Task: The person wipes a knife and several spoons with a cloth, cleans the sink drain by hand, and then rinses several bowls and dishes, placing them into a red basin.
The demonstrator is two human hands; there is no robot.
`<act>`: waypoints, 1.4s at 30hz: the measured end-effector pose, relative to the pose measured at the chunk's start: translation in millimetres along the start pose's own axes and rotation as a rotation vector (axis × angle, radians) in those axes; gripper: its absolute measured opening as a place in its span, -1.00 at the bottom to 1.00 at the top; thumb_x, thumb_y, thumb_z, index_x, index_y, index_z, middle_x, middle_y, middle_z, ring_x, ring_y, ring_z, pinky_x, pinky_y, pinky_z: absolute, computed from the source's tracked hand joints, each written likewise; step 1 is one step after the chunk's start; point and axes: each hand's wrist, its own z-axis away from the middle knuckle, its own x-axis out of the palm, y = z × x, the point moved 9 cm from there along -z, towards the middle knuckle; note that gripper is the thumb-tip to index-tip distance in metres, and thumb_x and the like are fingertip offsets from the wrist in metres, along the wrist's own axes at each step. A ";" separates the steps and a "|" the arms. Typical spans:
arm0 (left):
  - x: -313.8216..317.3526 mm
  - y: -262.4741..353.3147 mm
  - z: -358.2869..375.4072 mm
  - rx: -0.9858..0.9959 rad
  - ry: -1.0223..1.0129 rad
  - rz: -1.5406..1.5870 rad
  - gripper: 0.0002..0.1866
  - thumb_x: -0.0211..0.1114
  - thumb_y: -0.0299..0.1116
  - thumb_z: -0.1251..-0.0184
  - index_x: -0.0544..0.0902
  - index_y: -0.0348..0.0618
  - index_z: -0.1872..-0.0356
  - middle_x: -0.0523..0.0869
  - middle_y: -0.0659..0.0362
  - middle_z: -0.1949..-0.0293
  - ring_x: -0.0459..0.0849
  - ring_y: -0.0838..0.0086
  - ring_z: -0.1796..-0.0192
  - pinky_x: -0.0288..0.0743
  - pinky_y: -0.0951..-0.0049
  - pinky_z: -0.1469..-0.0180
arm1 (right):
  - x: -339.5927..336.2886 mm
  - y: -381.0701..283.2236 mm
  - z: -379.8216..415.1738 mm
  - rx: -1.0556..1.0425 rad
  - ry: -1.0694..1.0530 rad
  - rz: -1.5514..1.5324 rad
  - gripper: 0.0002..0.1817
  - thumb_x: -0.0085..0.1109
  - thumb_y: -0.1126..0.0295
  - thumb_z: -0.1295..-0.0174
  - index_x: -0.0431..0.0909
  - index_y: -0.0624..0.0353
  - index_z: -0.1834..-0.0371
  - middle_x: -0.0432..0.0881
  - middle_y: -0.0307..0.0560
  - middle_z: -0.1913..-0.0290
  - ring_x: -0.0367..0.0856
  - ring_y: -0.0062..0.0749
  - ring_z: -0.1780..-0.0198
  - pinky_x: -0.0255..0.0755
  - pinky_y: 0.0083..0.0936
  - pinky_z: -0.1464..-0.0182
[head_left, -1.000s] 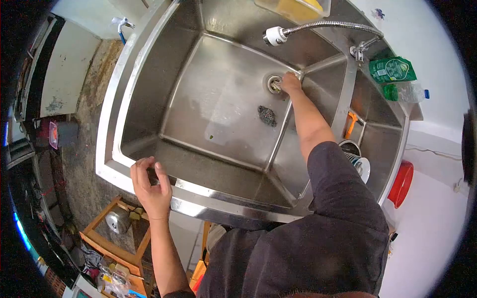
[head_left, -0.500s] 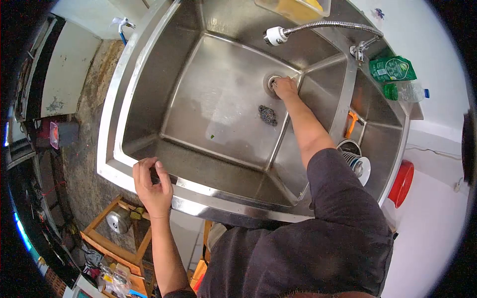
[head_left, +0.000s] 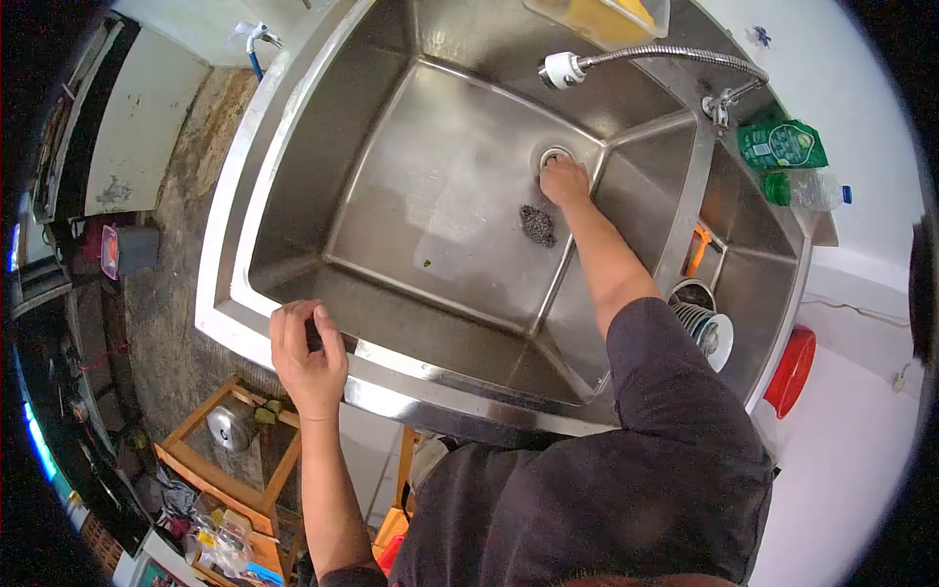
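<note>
My right hand (head_left: pixel 564 182) reaches down to the drain (head_left: pixel 556 157) in the floor of the steel sink (head_left: pixel 460 176). Its fingers are bent together at the drain's near rim; their tips and whatever is between them are hidden. Just below this hand lies a dark grey scouring pad (head_left: pixel 537 225), apart from it. A small green scrap (head_left: pixel 426 263) rests on the sink floor. My left hand (head_left: pixel 311 357) is held at the sink's front rim with nothing visible in it. Its fingers are loosely curved, and a gap separates them from the thumb.
A flexible faucet (head_left: pixel 665 51) arches over the sink, near a plastic tub (head_left: pixel 597 20). On the right are a green pouch (head_left: pixel 782 145), a plastic bottle (head_left: pixel 812 190), an orange-handled tool (head_left: pixel 698 249) and stacked dishes (head_left: pixel 717 340). A wooden rack (head_left: pixel 215 474) stands lower left.
The whole view has shifted slightly. My right hand has moved a little toward the near side of the drain and its fingers are more hidden. The left hand stays by the rim.
</note>
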 end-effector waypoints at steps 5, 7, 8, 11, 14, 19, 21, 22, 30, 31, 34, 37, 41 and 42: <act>0.4 -3.2 1.5 0.006 0.002 -0.003 -0.98 0.22 -0.58 -0.28 0.56 -0.31 0.31 0.62 0.01 0.31 0.59 0.11 0.24 0.48 0.24 0.14 | 9.2 -2.0 4.3 0.098 0.075 -0.072 -0.53 -0.20 0.12 -0.44 0.55 0.15 -0.19 0.52 0.01 -0.24 0.43 -0.18 -0.32 0.17 -0.09 -0.33; -0.7 -3.4 1.5 0.008 0.006 -0.002 -0.98 0.22 -0.57 -0.28 0.56 -0.30 0.31 0.62 0.01 0.32 0.59 0.11 0.24 0.48 0.24 0.15 | 7.2 -2.9 3.6 0.125 0.086 -0.092 -0.50 -0.23 0.08 -0.46 0.54 0.16 -0.20 0.51 0.00 -0.26 0.42 -0.17 -0.33 0.15 -0.07 -0.34; -0.5 -3.9 1.8 0.003 -0.003 0.001 -0.98 0.23 -0.57 -0.28 0.56 -0.30 0.31 0.62 0.01 0.32 0.59 0.12 0.24 0.48 0.24 0.16 | 5.6 -0.1 4.1 0.157 0.098 -0.110 -0.47 -0.25 0.04 -0.47 0.53 0.18 -0.20 0.49 0.00 -0.28 0.42 -0.16 -0.33 0.13 -0.05 -0.35; -0.5 -3.7 0.9 0.002 -0.005 0.005 -0.98 0.23 -0.57 -0.27 0.57 -0.29 0.31 0.62 0.02 0.32 0.59 0.12 0.25 0.48 0.24 0.17 | -1.0 2.2 4.7 0.198 0.076 -0.155 -0.45 -0.25 0.02 -0.47 0.52 0.19 -0.22 0.47 0.01 -0.31 0.42 -0.15 -0.34 0.10 -0.03 -0.35; -1.0 -4.0 0.5 0.007 0.005 0.009 -0.98 0.23 -0.57 -0.26 0.57 -0.28 0.32 0.62 0.02 0.32 0.59 0.13 0.26 0.48 0.24 0.18 | -1.2 4.4 -0.7 0.219 -0.005 -0.167 -0.42 -0.28 0.00 -0.47 0.49 0.19 -0.25 0.47 0.03 -0.33 0.40 -0.15 -0.35 0.08 -0.04 -0.35; -1.7 -5.0 1.1 -0.005 0.016 0.006 -0.98 0.24 -0.57 -0.26 0.57 -0.27 0.33 0.62 0.03 0.33 0.58 0.13 0.28 0.48 0.25 0.21 | 10.3 1.4 -1.3 0.238 0.137 -0.149 -0.47 -0.25 0.03 -0.48 0.50 0.18 -0.23 0.52 0.02 -0.28 0.40 -0.18 -0.35 0.12 -0.05 -0.32; -2.5 -3.3 0.5 0.009 0.018 0.003 -0.98 0.24 -0.56 -0.26 0.57 -0.27 0.34 0.61 0.04 0.33 0.59 0.15 0.29 0.48 0.26 0.23 | 19.7 2.2 -3.6 0.250 0.162 -0.155 -0.48 -0.24 0.04 -0.48 0.50 0.17 -0.21 0.53 0.02 -0.26 0.40 -0.18 -0.34 0.12 -0.06 -0.32; -3.8 -2.6 0.3 0.007 0.024 -0.004 -0.98 0.24 -0.56 -0.26 0.57 -0.27 0.34 0.61 0.04 0.33 0.59 0.15 0.29 0.48 0.26 0.23 | 16.8 3.0 -1.8 0.230 0.251 -0.159 -0.53 -0.21 0.05 -0.47 0.55 0.17 -0.09 0.56 0.06 -0.20 0.47 -0.16 -0.26 0.19 -0.05 -0.25; -6.0 -6.6 0.5 0.010 0.042 -0.011 -0.96 0.27 -0.54 -0.22 0.58 -0.25 0.34 0.61 0.04 0.35 0.59 0.16 0.31 0.49 0.27 0.24 | 15.4 7.3 -7.6 0.229 0.153 -0.182 -0.47 -0.26 0.02 -0.50 0.48 0.16 -0.25 0.48 0.02 -0.32 0.36 -0.14 -0.39 0.12 -0.04 -0.38; -6.2 -7.1 0.3 0.007 0.036 -0.007 -0.95 0.27 -0.54 -0.21 0.58 -0.25 0.35 0.61 0.04 0.35 0.59 0.15 0.30 0.49 0.26 0.23 | 12.9 4.8 -7.0 0.230 0.163 -0.174 -0.46 -0.26 0.01 -0.50 0.48 0.16 -0.25 0.47 0.04 -0.33 0.36 -0.14 -0.39 0.12 -0.03 -0.38; -8.9 -4.7 -0.6 0.012 0.049 -0.014 -0.94 0.28 -0.55 -0.18 0.57 -0.26 0.36 0.62 0.04 0.36 0.59 0.14 0.29 0.48 0.24 0.22 | 0.8 -0.5 1.1 0.191 0.183 -0.196 -0.49 -0.26 0.03 -0.50 0.52 0.17 -0.18 0.55 0.09 -0.22 0.44 -0.09 -0.31 0.21 -0.04 -0.32; -10.9 -4.1 -0.4 0.007 0.055 -0.010 -0.94 0.28 -0.55 -0.18 0.56 -0.26 0.38 0.61 0.06 0.36 0.58 0.14 0.29 0.48 0.22 0.22 | -2.4 -0.7 -1.0 0.145 0.259 -0.203 -0.51 -0.25 0.05 -0.50 0.57 0.19 -0.05 0.62 0.11 -0.10 0.51 -0.03 -0.23 0.29 -0.05 -0.25; -10.1 -4.3 -1.7 0.007 0.023 -0.025 -0.97 0.26 -0.57 -0.24 0.58 -0.30 0.36 0.62 0.02 0.35 0.62 0.13 0.28 0.51 0.27 0.19 | 0.0 -3.5 -2.2 0.145 0.252 -0.195 -0.50 -0.25 0.05 -0.50 0.62 0.22 0.02 0.63 0.11 -0.09 0.53 -0.01 -0.19 0.32 -0.04 -0.24; -9.8 -4.9 -1.6 0.001 0.019 -0.026 -0.97 0.26 -0.57 -0.24 0.58 -0.29 0.36 0.62 0.02 0.36 0.62 0.13 0.29 0.51 0.27 0.20 | -1.2 -3.4 -2.1 0.150 0.289 -0.181 -0.50 -0.24 0.05 -0.50 0.61 0.22 0.02 0.63 0.11 -0.08 0.54 -0.02 -0.18 0.32 -0.05 -0.23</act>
